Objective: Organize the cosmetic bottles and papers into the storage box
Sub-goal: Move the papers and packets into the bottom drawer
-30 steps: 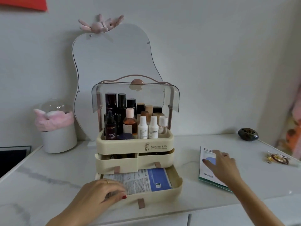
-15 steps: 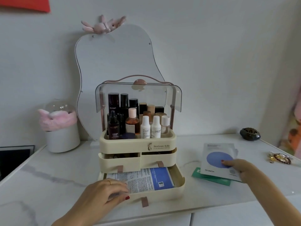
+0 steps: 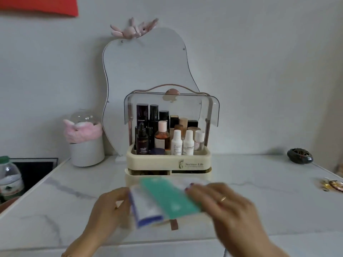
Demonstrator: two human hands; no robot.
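At lower centre, blurred papers [image 3: 163, 201], one teal and one white with a blue edge, hover over the storage box's [image 3: 168, 163] open bottom drawer. The right hand [image 3: 222, 204] pinches them; the left hand [image 3: 109, 206] touches their edge, its grip unclear. Bottles [image 3: 163, 134] already fill the top tray, so only the papers seem left. The marble counter [image 3: 259, 191] meets a pale wall with a mirror [image 3: 144, 71].

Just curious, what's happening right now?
Right hand carrying green packet over open drawer. Left hand at white-blue paper. Nothing blocking.
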